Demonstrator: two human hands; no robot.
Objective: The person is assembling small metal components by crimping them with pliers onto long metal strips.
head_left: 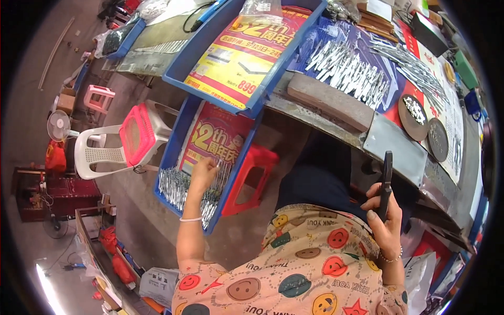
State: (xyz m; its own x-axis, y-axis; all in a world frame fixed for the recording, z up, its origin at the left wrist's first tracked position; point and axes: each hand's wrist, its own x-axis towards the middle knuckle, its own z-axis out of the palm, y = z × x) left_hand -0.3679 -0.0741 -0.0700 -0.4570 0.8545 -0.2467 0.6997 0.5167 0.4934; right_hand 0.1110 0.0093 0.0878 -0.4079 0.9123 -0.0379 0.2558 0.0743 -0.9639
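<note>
My left hand (205, 173) is over the lower blue bin (164, 157), its fingers curled together. What they hold, if anything, is too small to make out. Under and around that hand lie many thin silvery metal pieces (176, 190), heaped in the near end of the bin on a printed red and yellow sheet (207, 128). Off to the right, my right hand (387, 223) grips a long, narrow black tool (387, 181) held upright beside the bench edge; its exact kind does not show.
An upper blue bin (176, 68) overhangs the lower one. On the bench are more metal pieces (349, 68), a brown block (331, 100), a grey metal plate (396, 144) and two round dishes (413, 118) (438, 140). A red stool (252, 178) and a white chair (100, 152) stand nearby.
</note>
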